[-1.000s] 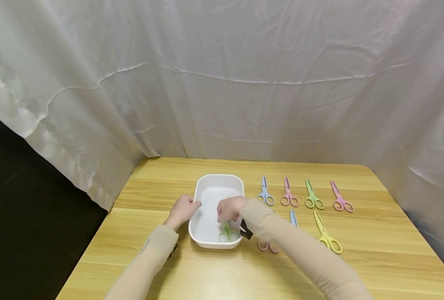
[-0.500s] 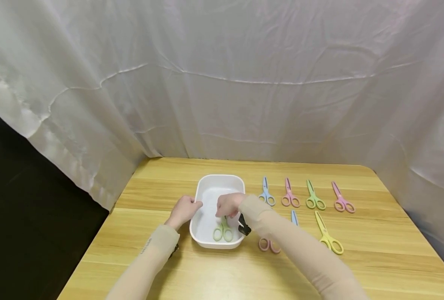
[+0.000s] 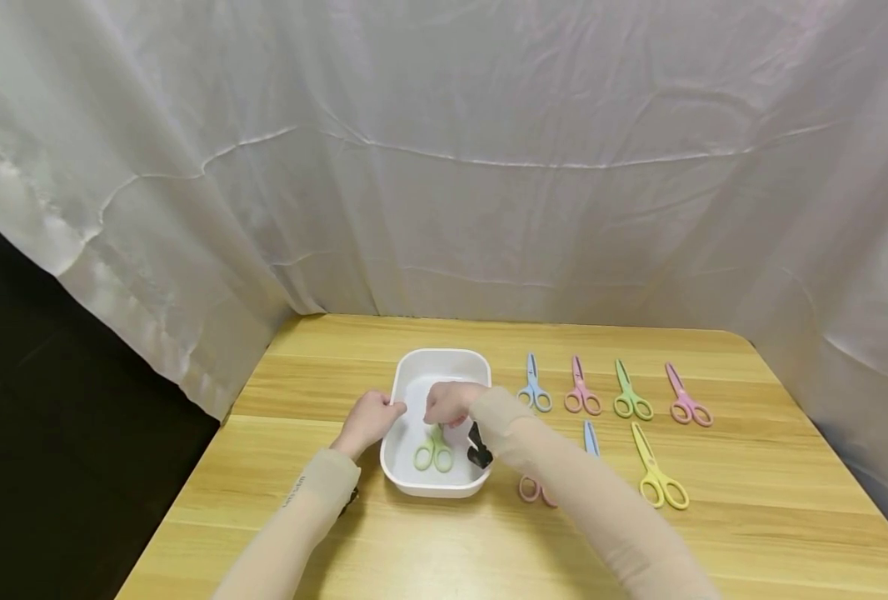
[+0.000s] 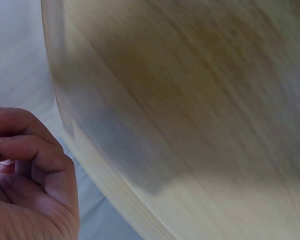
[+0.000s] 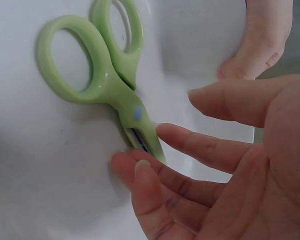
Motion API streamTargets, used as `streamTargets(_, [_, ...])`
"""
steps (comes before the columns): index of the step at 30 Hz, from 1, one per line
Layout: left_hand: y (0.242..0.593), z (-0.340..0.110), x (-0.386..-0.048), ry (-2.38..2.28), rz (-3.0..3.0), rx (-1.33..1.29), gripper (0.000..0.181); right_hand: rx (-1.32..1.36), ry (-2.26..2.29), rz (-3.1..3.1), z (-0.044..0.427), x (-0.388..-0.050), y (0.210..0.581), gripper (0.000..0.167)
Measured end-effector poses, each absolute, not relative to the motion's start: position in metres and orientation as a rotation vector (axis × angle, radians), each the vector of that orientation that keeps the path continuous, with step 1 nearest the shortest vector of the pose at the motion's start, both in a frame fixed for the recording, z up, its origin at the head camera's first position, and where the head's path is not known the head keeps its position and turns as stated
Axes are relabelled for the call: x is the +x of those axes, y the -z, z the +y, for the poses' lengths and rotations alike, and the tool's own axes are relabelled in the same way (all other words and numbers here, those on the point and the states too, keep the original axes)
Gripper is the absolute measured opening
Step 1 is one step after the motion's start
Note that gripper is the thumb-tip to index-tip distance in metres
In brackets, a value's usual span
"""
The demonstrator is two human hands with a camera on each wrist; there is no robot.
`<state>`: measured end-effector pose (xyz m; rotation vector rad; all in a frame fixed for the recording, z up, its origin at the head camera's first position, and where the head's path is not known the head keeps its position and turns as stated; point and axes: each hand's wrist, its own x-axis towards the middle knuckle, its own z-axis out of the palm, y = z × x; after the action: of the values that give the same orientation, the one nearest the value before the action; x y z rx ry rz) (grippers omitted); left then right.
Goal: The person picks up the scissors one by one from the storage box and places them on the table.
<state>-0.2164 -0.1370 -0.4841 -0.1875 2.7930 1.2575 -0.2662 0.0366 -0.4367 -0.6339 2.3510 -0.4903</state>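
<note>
My left hand (image 3: pixel 367 421) grips the left rim of a white plastic tray (image 3: pixel 431 489), thumb laid over the edge; its loosely bent fingers show in the left wrist view, without the tray. Inside the tray lies a pair of light green scissors (image 3: pixel 433 451), handle loops toward me. Over its blade end is my right hand (image 3: pixel 451 403). Seen from the right wrist, the thumb stands apart from the scissors (image 5: pixel 122 95), while the fingertips (image 5: pixel 147 175) rest at or just beside the covered blades. The blade tip is hidden behind them.
Right of the tray, a back row holds blue scissors (image 3: pixel 532 387), pink scissors (image 3: pixel 581 392), green scissors (image 3: pixel 627 396) and magenta scissors (image 3: pixel 684 400). Nearer are yellow scissors (image 3: pixel 656 475), plus blue scissors (image 3: pixel 591 437) and pink scissors (image 3: pixel 530 490) partly under my right sleeve. A curtain (image 3: pixel 489 208) hangs behind the table.
Within the tray, the light green scissors have shifted left and slightly toward the back, their loops turning to face me. My right hand has moved left with them; my left hand stays on the rim.
</note>
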Motion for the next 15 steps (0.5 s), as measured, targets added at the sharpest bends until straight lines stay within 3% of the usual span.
streamTargets(15, [0.4864, -0.1381, -0.2181, -1.259, 2.780, -0.176, 0.033, -0.515, 0.648, 2.252, 0.0367, -0.2609, 0.4426, 0.007])
